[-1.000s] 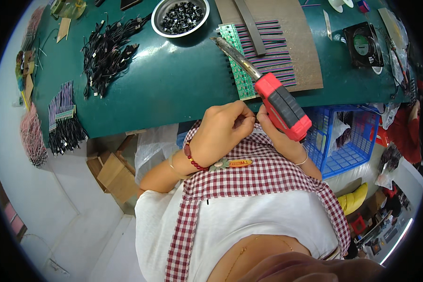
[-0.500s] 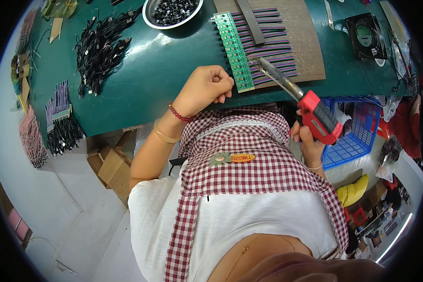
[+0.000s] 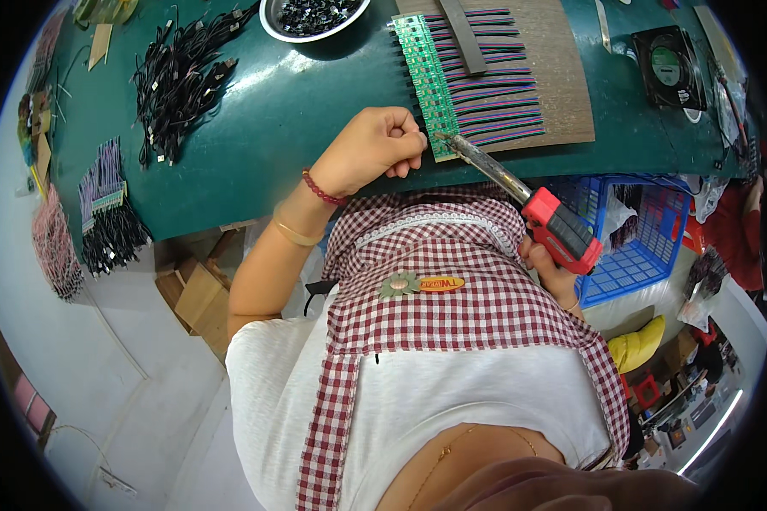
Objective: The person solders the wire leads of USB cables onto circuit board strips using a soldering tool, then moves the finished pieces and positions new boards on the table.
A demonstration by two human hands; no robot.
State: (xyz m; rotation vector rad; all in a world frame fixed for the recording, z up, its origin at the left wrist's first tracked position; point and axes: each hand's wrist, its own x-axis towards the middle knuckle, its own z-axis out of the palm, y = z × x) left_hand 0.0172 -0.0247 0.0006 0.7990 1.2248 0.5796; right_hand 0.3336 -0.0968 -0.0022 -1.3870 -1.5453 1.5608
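Here I have my right hand (image 3: 547,266) wrapped around the red handle of the soldering iron (image 3: 528,198), gripping it firmly down by the edge of the green table (image 3: 256,128), over the blue plastic crate (image 3: 635,234). The iron's metal shaft slants up and to the left, and its tip sits right at the near end of the green circuit board strip (image 3: 423,81), at the table's front edge. My left hand (image 3: 373,149) is curled into a loose fist on the table just beside that same end of the strip, with finger and thumb pinched together; I cannot tell whether anything thin is caught between them. The strip runs away from me along the left edge of a brown board (image 3: 562,77), and a row of coloured ribbon wires (image 3: 494,89) fans from it across the board, with a dark flat bar (image 3: 467,34) lying over them. Farther back, a metal bowl (image 3: 311,21) of small dark parts stands near the strip's far end. Well to the left lies a heap of black cable pieces (image 3: 179,72), and a small black fan (image 3: 669,66) rests at the right of the board.
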